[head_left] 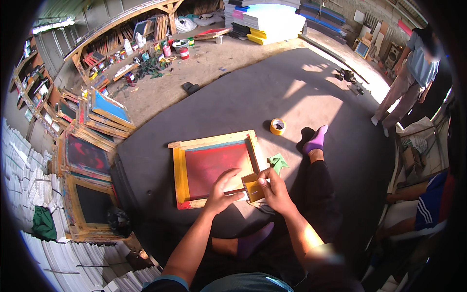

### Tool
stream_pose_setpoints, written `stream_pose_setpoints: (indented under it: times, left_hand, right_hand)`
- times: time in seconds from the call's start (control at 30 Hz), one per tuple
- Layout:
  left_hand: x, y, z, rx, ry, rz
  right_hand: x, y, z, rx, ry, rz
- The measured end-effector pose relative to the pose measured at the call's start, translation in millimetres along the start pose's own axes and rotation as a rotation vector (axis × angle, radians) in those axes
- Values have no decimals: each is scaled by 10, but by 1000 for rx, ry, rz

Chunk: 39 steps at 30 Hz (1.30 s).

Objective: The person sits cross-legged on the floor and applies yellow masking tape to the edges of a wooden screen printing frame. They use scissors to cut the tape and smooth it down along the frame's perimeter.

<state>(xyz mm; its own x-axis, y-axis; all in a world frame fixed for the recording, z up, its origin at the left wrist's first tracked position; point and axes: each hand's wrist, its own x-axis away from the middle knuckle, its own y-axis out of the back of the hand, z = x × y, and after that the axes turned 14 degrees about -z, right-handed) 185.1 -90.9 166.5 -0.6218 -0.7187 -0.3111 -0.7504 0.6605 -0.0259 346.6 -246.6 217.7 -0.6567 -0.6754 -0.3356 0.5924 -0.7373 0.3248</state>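
Observation:
In front of me a wooden screen-printing frame with reddish mesh lies flat on the dark mat. My right hand is closed on a small, flat yellow-brown piece with a dark edge; I cannot tell its exact kind. My left hand is open beside it, thumb and fingers apart, over the frame's near right corner. Just right of the frame rests a crumpled green cloth. A roll of yellow tape is farther off. Under my hands, the frame's corner is partly hidden.
My legs stretch over the dark mat. Stacked wooden frames and white bundles line the left. A person stands at far right; another person's leg is nearer. Bottles, cans and a workbench are at the back.

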Motion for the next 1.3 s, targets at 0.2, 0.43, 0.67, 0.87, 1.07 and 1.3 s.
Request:
stream_pose_setpoints:
  times: [0.2,0.43,0.67,0.87,1.07,1.3]
  left_hand:
    - [-102,-44,-458,-502,-160,74]
    - [208,126,-205,-457,113,-14]
    - [503,550,232,-536,88,-286]
    - [585,605,282,-407,202,-374]
    - [599,535,666,-203,225,-359]
    - [579,521,780,-191,298,-397]
  right_hand:
    - [91,-250,-97,11,32,110]
    - [176,-410,-311,-76,-80,160]
    - [424,-415,-1683,602,56,111]
    - [762,-387,-1756,989,-262,381]
    - [1106,-302,-2281,994,-18,373]
    - [840,-16,-1823,906,-146,569]
